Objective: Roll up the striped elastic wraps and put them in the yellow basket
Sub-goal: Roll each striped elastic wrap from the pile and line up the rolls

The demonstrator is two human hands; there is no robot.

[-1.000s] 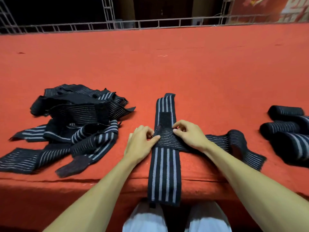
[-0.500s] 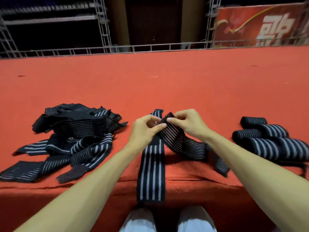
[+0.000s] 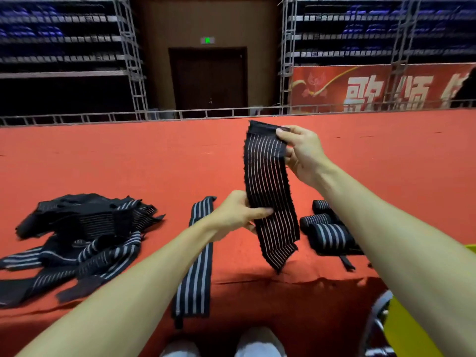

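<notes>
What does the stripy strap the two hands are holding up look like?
The wrap is a black stretchy-looking band with thin pale lengthwise stripes, fuzzy edges and a plain black top end. Unrolled, it is held nearly upright above the red table. The right hand pinches its top, the left hand grips its middle; its bottom hangs loose.

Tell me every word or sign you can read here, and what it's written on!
"歌颂" in big white characters on the wide red banner; a third character is cut off.
On the small green lit sign above the dark brown door: too small to read.
On the black striped elastic wrap held up: no writing shows.
</notes>
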